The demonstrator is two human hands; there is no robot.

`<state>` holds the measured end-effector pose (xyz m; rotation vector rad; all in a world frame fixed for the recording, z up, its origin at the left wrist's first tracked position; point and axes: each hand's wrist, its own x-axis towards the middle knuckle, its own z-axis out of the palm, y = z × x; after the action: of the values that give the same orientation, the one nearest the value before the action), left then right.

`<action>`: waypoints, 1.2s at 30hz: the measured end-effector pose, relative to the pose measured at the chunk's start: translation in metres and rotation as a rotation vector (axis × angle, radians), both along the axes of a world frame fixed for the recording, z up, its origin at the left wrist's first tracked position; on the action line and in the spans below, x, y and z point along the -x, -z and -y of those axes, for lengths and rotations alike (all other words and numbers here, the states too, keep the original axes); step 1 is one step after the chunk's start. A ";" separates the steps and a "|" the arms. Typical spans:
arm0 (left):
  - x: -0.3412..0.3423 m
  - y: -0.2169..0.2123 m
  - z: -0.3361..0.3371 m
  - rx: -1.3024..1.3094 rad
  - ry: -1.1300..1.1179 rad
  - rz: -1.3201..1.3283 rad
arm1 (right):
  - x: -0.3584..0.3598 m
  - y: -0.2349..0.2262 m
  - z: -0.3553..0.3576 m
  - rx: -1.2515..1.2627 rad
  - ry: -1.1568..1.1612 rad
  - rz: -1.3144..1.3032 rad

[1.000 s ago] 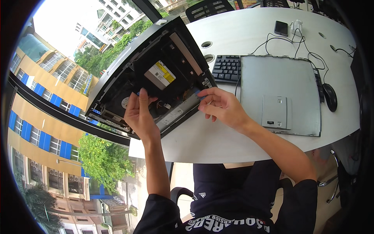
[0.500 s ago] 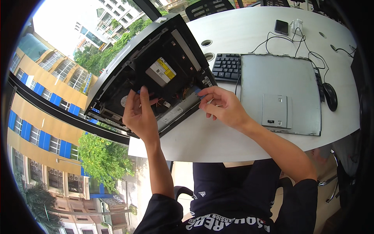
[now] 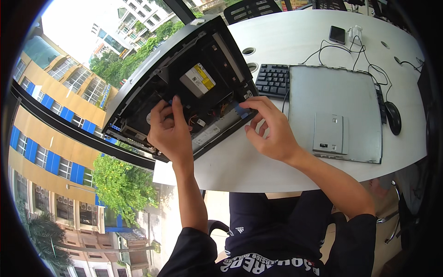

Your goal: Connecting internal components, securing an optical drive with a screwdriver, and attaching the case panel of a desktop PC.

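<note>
An opened black desktop computer case [image 3: 217, 51] stands tilted at the left of the table, its inner parts facing me. Mounted inside is a drive [image 3: 197, 81] with a white and yellow label. My left hand [image 3: 170, 131] reaches into the case below this drive, fingertips closed together around a small spot where a bit of blue shows; what they pinch is mostly hidden. At the case's lower right, my right hand [image 3: 272, 131] has its index fingertip by a blue tab [image 3: 241, 111], with the thumb held apart. Thin coloured wires [image 3: 224, 108] run between the hands.
A detached metal side panel [image 3: 337, 92] lies on the white table [image 3: 295, 41], partly over a black keyboard [image 3: 271, 79]. A mouse [image 3: 392, 117], a phone [image 3: 337, 34], a white adapter [image 3: 355, 33] and loose cables are at the right. A window [image 3: 87, 134] borders the left.
My right thumb has spread away from the index finger, and more of the blue tab shows. My left hand stays at nearly the same spot in the case. The whole view has shifted slightly.
</note>
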<state>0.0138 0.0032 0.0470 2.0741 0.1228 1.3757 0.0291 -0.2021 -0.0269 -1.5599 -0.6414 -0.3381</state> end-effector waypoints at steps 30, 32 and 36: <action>-0.002 -0.027 0.008 -0.517 -0.138 0.359 | 0.008 0.003 -0.001 0.301 -0.050 0.157; -0.004 -0.056 0.006 -0.605 -0.142 0.314 | 0.008 0.002 0.000 0.305 -0.051 0.155; -0.016 -0.093 -0.006 -0.798 -0.090 0.142 | 0.009 0.003 -0.003 0.294 -0.047 0.195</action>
<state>0.0294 0.0093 0.1400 2.5981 -0.4733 1.8191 0.0201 -0.1991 -0.0298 -1.8015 -0.9105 -0.3759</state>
